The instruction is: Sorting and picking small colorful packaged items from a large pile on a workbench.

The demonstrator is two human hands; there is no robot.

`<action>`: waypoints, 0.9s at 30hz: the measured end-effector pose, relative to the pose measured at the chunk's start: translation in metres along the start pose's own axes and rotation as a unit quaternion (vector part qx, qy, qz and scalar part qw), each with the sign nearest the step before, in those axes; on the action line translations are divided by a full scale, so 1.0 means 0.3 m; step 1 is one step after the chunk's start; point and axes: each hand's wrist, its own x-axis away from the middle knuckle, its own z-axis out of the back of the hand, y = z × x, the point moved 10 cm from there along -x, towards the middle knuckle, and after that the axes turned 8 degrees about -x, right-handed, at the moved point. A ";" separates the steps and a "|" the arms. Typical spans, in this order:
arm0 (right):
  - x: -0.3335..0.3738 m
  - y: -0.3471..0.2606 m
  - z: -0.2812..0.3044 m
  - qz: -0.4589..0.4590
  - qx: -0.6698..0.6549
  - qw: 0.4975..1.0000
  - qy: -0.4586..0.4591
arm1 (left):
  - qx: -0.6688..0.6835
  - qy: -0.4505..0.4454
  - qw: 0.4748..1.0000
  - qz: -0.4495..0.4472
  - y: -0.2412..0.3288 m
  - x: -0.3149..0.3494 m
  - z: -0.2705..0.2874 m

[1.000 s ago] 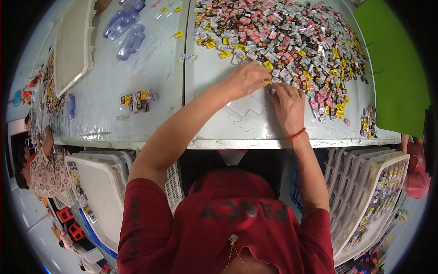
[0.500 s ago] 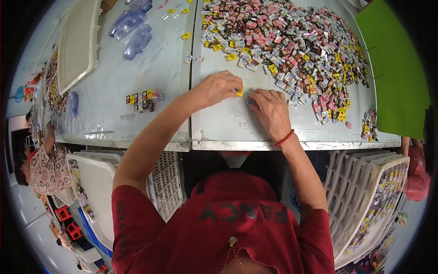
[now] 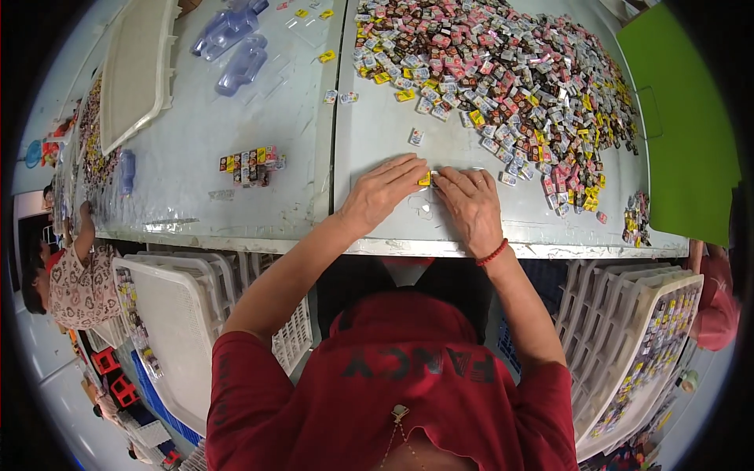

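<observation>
My left hand [image 3: 385,192] lies low over the table, fingers together, its fingertips at a small yellow printed block [image 3: 425,179]. From the other side my right hand [image 3: 471,200], with a red bead bracelet [image 3: 492,253], closes its fingers on a small pale block mostly hidden under them. The two hands almost meet, with the yellow block between them. Just beyond the fingertips lies a single white-and-blue block [image 3: 416,137]. A large heap of similar blocks [image 3: 503,86] in pink, brown, white and yellow spreads ahead and to the right.
Left of the table seam sits a compact group of blocks [image 3: 253,166]. Clear bluish plastic trays [image 3: 239,67] and a white tray [image 3: 133,78] lie farther left. A green panel [image 3: 679,118] borders the right. Stacked white racks [image 3: 620,337] stand below the table edge; other people work at both sides.
Both hands have come nearer the table's front edge and closer together, the left swinging right. The yellow block came along with the left. A white-and-blue block now shows beyond them.
</observation>
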 end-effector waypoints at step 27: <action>-0.381 0.119 0.008 -0.036 0.103 0.989 0.098 | -0.135 0.042 0.986 0.093 -0.338 -0.288 0.076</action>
